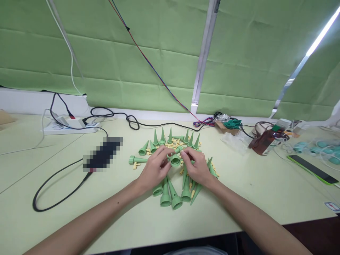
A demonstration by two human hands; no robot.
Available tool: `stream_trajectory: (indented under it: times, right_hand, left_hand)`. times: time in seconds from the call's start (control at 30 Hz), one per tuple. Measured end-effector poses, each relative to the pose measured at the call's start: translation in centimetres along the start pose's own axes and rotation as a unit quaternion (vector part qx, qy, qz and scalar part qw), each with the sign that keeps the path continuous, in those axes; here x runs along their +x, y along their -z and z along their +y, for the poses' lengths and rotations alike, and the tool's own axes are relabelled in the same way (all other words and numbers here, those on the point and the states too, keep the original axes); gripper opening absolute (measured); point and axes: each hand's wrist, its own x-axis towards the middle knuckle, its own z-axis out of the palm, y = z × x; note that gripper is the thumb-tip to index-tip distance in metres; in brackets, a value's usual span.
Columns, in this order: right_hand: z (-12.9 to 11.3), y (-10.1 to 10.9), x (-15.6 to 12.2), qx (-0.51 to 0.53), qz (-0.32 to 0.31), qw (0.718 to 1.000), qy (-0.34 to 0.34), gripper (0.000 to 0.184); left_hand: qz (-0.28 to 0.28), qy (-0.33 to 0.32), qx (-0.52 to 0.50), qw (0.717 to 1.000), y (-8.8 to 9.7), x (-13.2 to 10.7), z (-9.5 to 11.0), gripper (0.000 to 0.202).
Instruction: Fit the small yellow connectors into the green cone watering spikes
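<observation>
A green plastic watering spike [175,161] is between my hands, its hollow, ring-shaped end facing me. My left hand [157,165] is closed, with thumb and fingers gripping the spike from the left. On the other side, the fingers of my right hand [196,164] are pinched together close against the spike; whatever lies between them is hidden. More green spikes [165,196] lie below my hands, with several others standing point-up [163,136] behind. Small yellow T-shaped valves [136,165] are scattered among them, mostly in a pile beyond my fingers.
At the left lie a pixelated dark device [102,156] with a looped black cable and a white power strip [71,127]. A brown bottle [268,141], a small cardboard box [227,127] and a green-edged phone [312,169] are on the right. Green blinds cover the back.
</observation>
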Motion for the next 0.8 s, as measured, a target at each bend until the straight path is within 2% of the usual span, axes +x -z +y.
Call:
stream_trajectory:
  times: [0.17,0.3,0.43,0.57,0.8]
  right_hand:
    - [0.24,-0.12,0.02,0.003,0.012,1.0,-0.016,0.025]
    - [0.35,-0.1,0.03,-0.003,0.017,1.0,-0.019,0.024]
    - [0.3,-0.06,0.05,-0.004,0.012,1.0,-0.013,0.024]
    - [0.24,-0.04,0.1,-0.003,0.004,1.0,-0.006,0.023]
    - [0.43,-0.05,0.18,-0.012,0.002,1.0,-0.002,0.025]
  left_hand:
    - [0.008,0.115,-0.042,0.992,0.07,0.56,-0.13,0.007]
    - [-0.019,0.166,-0.134,0.977,0.07,0.92,-0.08,0.039]
    - [-0.065,0.221,-0.23,0.946,-0.05,0.91,0.25,0.048]
    - [-0.1,0.217,-0.256,0.936,0.05,0.85,0.6,0.047]
    - [-0.101,0.194,-0.23,0.948,0.35,0.9,0.86,0.035]
